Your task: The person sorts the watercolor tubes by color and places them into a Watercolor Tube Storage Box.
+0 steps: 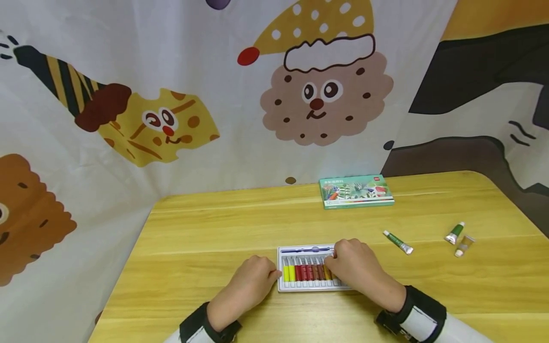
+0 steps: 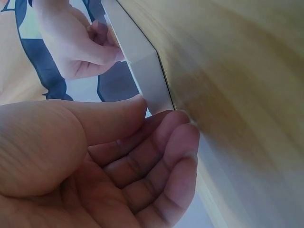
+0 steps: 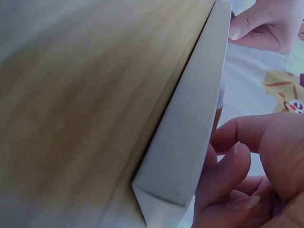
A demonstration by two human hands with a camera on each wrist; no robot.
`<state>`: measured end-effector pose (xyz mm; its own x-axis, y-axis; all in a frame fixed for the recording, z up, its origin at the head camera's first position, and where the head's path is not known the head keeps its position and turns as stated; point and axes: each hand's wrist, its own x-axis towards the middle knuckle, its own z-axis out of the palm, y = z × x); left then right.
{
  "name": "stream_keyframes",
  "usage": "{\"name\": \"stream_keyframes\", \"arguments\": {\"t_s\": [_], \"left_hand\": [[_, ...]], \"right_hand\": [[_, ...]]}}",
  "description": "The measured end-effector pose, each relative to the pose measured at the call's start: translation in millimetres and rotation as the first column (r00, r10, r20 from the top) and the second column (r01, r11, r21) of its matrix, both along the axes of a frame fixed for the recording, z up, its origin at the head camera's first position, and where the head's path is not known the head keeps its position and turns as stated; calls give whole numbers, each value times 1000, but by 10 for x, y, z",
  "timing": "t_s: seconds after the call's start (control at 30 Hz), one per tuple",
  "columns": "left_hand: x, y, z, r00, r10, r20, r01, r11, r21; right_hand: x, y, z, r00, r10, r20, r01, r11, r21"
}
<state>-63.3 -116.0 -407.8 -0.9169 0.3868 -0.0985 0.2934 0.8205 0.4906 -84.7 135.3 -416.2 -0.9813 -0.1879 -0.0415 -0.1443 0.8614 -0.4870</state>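
From here, the step in hand seems to be working at the R end of the white tray (image 1: 315,289), flat on the desk (image 1: 214,228) — next move prob. calls for a light fingertip touch w/ the tray kept steady. L hand (image 1: 253,281) pinches the tray's L edge; R hand (image 1: 360,264) has fingers curled over the row, but can't tell if they're clamped on anything. Paint tubes (image 1: 303,273) lie side by side, yellow thru reds to brown & ochre, w/ a blue brush (image 1: 300,250) along the far rim.
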Motion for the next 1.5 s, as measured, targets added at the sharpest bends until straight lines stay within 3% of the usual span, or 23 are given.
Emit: {"name": "stream_keyframes", "arguments": {"t_s": [0.33,0.53,0.73,1.17,1.5], "left_hand": [[0,1,10,1000,2,11,-2,1000,4],[-6,9,9,1000,5,17,-5,1000,2],[-8,2,14,1000,6,22,-6,1000,-2],[-2,-5,-5,1000,0,-12,0,1000,2],[-8,-3,0,1000,-3,-3,3,1000,2]], "right_hand": [[41,17,32,1000,19,2,-19,1000,0],[137,116,100,997,64,51,-64,998,-12],[206,199,57,990,113,82,-111,993,-30],[230,172,61,989,77,125,-73,997,-33],[217,178,51,987,99,124,-99,995,-12]]}}
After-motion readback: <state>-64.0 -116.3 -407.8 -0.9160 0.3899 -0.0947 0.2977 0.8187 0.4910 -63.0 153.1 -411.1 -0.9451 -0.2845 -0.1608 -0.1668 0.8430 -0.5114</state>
